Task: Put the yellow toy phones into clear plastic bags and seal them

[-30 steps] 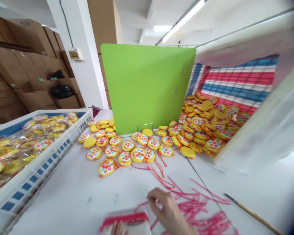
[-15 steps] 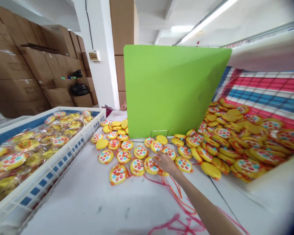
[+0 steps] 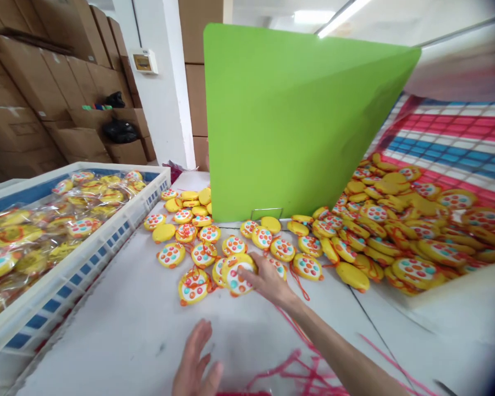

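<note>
My right hand [image 3: 268,280] reaches forward over the white table [image 3: 119,330] and grips a round yellow toy [image 3: 237,273] with coloured dots, one of several lying in front of the green divider board [image 3: 292,115]. A red cord trails from the toy under my wrist. My left hand [image 3: 196,363] hovers flat and open near the bottom edge, fingers spread, holding nothing. Just below it the edge of a clear bag with a red strip [image 3: 243,392] shows, mostly cut off.
A white and blue crate [image 3: 86,258] of bagged yellow toys stands at the left. A big heap of the same toys [image 3: 400,225] lies at the right on a striped sack. Loose pink cords [image 3: 309,374] lie near me. Cardboard boxes [image 3: 37,82] are stacked behind.
My right hand went from the pink cords near me out to the toys and closed on one. My left hand came up off the bag and spread open. The camera moved closer.
</note>
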